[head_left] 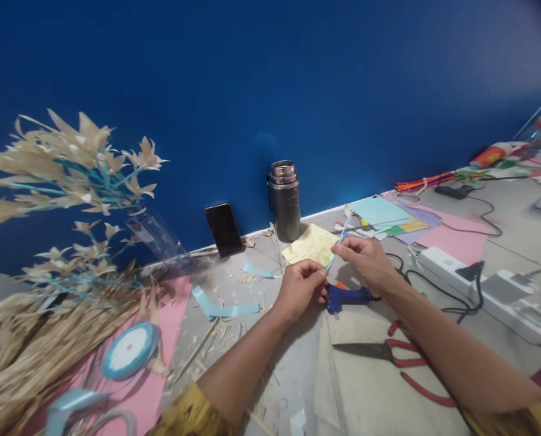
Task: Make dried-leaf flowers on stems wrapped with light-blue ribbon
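Between my two hands runs a thin stem wrapped in light blue ribbon (344, 231), slanting up to a small pale tip. My left hand (301, 284) pinches its lower end, and my right hand (360, 257) pinches it a little higher up. Just below the fingers lies a blue glue gun (348, 297) with a dark cord. A yellow sheet of paper (310, 243) sits behind the hands. Red-handled scissors (402, 352) rest under my right forearm, partly hidden by it.
Pale dried-leaf flowers on blue stems (89, 163) stand at left, above a blue ribbon spool (129, 351). A dark flask (285, 203) and a phone (224, 229) stand against the blue wall. A white power strip (452, 266), cords and coloured paper (379, 212) lie at right.
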A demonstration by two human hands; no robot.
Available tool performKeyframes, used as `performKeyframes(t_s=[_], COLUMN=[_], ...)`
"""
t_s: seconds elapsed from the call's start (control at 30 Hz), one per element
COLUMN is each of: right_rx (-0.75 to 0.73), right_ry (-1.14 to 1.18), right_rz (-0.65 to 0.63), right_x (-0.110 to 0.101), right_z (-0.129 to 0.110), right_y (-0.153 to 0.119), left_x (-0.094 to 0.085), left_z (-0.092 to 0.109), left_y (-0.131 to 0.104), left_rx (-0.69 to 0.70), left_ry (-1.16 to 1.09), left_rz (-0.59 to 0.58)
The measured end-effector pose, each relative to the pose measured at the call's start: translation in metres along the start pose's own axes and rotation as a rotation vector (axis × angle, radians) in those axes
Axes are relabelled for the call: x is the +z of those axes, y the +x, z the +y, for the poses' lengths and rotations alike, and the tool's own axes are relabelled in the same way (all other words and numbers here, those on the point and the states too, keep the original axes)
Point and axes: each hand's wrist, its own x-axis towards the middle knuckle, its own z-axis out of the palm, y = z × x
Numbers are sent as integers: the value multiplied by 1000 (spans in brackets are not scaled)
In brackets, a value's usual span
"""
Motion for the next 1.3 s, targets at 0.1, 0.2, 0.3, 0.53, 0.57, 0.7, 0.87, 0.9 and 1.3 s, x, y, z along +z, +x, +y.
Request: performKeyframes(t_s=[0.1,0.2,0.3,0.53,0.57,0.7,0.87,0.9,1.3], right_rx=[6,37,52,40,33,35,26,27,8], right_ry=[32,67,82,88,82,85,108,112,114], right_rz=[-15,-15,-17,-51,-51,-60,-55,-55,0], right_x=[-1,-1,0,0,0,0,0,0,0], right_z=[2,4,3,0,0,0,1,1,5], right_y=[1,1,1,0,0,0,1,1,2], left_x=[0,-2,-3,-3,-3,-5,-8,-8,-4], left_z=[0,-1,0,1,1,-1,0,0,-1], left_y=[0,2,2,1,1,3,5,5,1], left_rx=[-34,-78,-94,-29,-31,-61,-126,-153,-184], left_ry=[-58,-124,-146,-24,-16,-49,-176,-217,-96], left_rz=[-10,-50,-73,-56,-49,-26,-86,-121,-167])
